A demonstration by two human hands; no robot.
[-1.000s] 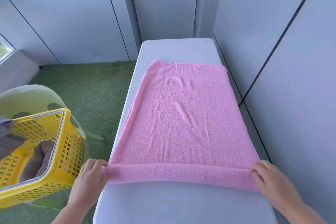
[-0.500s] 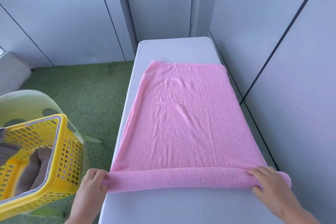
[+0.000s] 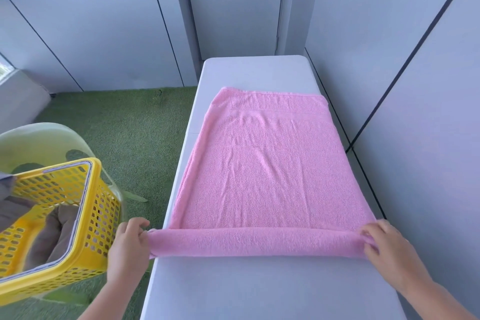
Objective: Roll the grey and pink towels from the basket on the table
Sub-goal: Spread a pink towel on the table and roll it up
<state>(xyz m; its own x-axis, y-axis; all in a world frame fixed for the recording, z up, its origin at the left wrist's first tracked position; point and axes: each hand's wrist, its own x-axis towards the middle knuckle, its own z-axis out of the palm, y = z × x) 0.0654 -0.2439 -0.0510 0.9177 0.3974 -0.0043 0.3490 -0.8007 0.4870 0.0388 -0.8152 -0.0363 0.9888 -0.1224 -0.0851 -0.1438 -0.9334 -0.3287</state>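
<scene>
Head view: white table [image 3: 259, 70], long axis running away from the person; pink towel [image 3: 270, 163] spread flat on it, long axis along the table, far hem lying square across the tabletop short of the far end, near end turned into a roll lying crosswise, left to right, on the near part of the tabletop; green turf [image 3: 135, 138] on the floor to the left; yellow basket [image 3: 101, 218] with perforated walls, off the table's left side; grey towel [image 3: 59, 226] bunched inside the basket; right hand [image 3: 389, 252] gripping the roll's right end, fingers curled over its top; left hand [image 3: 128, 247] gripping the roll's left end, fingers curled round it; against a second ago, the flat near fold is now a rounded, thicker tube sitting slightly farther up the towel; both hands remain at its ends.
</scene>
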